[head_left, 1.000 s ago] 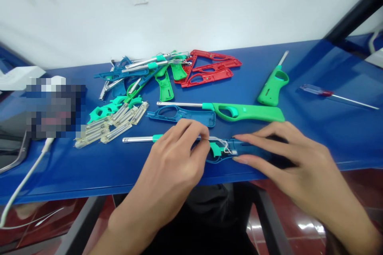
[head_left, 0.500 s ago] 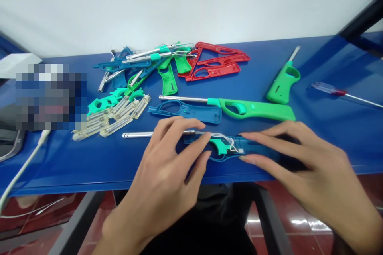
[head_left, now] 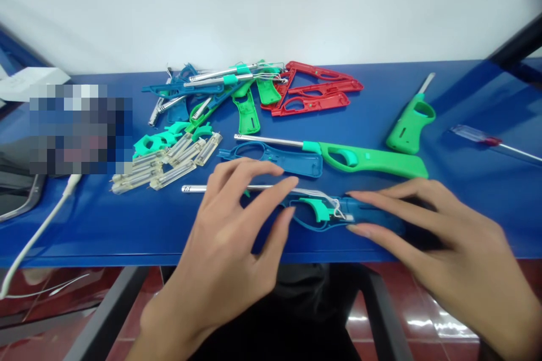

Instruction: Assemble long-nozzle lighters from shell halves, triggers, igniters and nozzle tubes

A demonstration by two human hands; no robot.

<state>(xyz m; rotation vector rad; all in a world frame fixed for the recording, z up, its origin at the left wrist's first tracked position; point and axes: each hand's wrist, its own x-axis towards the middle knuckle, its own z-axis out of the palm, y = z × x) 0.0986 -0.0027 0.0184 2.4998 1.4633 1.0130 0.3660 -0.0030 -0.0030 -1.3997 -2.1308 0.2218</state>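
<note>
A blue half-casing of a gas lighter (head_left: 376, 213) lies low over the table's front part, hollow side up. In it sit a turquoise trigger (head_left: 315, 208) and thin white wires (head_left: 328, 196). A silver lighter tube (head_left: 193, 188) runs leftward from it. My left hand (head_left: 231, 234) bends over the tube and the casing's narrow end, thumb and index finger at its two edges; the other fingertips are partly hidden. A bit of green plastic (head_left: 246, 194) shows between its fingers. My right hand (head_left: 432, 237) grips the casing's wider part by both edges, between thumb and fingers.
Just beyond lie another blue half-casing (head_left: 292, 159) and a green lighter (head_left: 372, 159). Further back are mixed lighter parts (head_left: 220, 87), red half-casings (head_left: 317, 102) and clear fuel tanks (head_left: 173, 172). A shorter green lighter (head_left: 410, 127) and a screwdriver (head_left: 470, 134) lie right.
The view has shifted slightly, so everything on the table sits further right. My left index finger and thumb have moved a little left along the casing. My right hand keeps its grip.
</note>
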